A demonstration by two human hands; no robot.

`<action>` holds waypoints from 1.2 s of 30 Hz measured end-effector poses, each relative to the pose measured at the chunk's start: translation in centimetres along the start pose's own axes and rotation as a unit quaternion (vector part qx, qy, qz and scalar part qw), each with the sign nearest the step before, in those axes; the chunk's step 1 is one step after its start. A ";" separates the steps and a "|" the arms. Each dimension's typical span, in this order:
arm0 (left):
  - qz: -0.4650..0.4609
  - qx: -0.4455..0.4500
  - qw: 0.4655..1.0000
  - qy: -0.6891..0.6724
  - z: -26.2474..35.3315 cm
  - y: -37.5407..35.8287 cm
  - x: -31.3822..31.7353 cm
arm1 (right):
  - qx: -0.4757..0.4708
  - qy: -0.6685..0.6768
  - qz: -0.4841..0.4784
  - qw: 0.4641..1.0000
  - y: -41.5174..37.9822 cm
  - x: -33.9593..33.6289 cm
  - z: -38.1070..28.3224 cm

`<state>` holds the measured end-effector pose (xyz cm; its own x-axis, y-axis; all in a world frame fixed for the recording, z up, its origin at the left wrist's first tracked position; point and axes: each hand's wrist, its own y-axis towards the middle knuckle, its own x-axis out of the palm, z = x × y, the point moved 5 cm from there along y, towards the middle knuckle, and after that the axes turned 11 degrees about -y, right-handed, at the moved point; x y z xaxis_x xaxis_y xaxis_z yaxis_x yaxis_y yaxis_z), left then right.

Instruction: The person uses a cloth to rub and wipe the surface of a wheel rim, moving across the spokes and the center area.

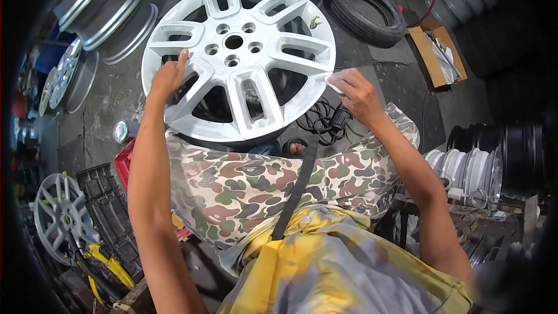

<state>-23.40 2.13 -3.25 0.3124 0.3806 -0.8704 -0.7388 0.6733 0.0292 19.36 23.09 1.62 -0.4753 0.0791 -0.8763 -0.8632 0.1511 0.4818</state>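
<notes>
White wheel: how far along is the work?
Probably partway. The wheel already looks white across hub and spokes. The right hand holds a pale pad at the rim's edge; the left hand is at a spoke. Greyish streaks on the rim suggest some rubbing is left.

The person wears a shirt [331, 267] mottled in yellow and soft grey, its loose cloth bunched and creased at the waist, with a more olive yellow along the right edge. The legwear [244, 183] is camouflage, with rounded blotches of green, dark brown and reddish brown on cream. A flat black strap [297, 186] runs over it from the shirt. Left hand [168, 75] and right hand [359, 97] are bare, as are the forearms [152, 174].
</notes>
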 end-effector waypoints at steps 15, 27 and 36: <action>-0.053 -0.054 0.997 0.035 0.8 -1.1 0.2 | -0.029 0.020 0.029 0.999 1.1 0.4 0.1; -0.042 -0.069 0.997 0.017 0.8 -1.4 -0.4 | -0.051 0.055 -0.013 0.997 0.5 -0.3 -3.1; -0.047 -0.075 0.996 0.011 0.7 -1.2 0.0 | -0.103 0.062 0.024 0.992 -0.6 -0.5 -7.7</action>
<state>-22.12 1.81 -2.97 0.3737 0.3053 -0.8759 -0.7877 0.6031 -0.1258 18.79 15.36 1.77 -0.5236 -0.0430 -0.8509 -0.8490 -0.0562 0.5254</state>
